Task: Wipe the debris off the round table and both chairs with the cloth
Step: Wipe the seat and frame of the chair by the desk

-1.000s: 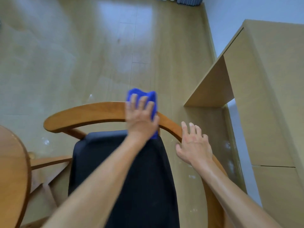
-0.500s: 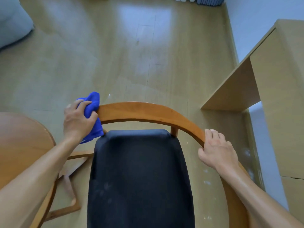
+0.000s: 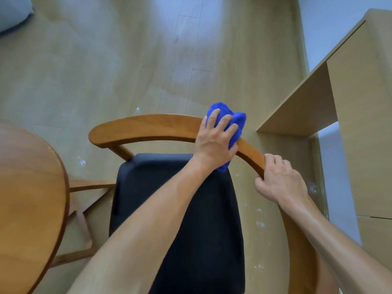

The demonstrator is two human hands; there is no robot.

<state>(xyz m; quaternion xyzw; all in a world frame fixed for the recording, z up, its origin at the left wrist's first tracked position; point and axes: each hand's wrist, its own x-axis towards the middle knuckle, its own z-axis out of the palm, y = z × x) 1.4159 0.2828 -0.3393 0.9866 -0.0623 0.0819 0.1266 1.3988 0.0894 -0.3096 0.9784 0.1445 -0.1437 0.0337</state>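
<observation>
A wooden chair with a curved back rail [image 3: 148, 126] and a black seat [image 3: 191, 219] stands below me. My left hand [image 3: 214, 141] holds a bunched blue cloth [image 3: 231, 119] against the right part of the rail, fingers spread over it. My right hand [image 3: 280, 181] grips the same rail further right and nearer me, fingers curled over its edge. The round wooden table [image 3: 29, 198] fills the lower left. A second chair is out of view.
A light wooden cabinet [image 3: 350, 102] stands close on the right, leaving a narrow gap beside the chair. White specks of debris [image 3: 81, 162] lie on the pale wood floor [image 3: 127, 60] around the chair. A grey cushion corner [image 3: 12, 11] shows top left.
My left hand has swept the cloth from the left end of the rail across to its right part. My right hand keeps hold of the rail.
</observation>
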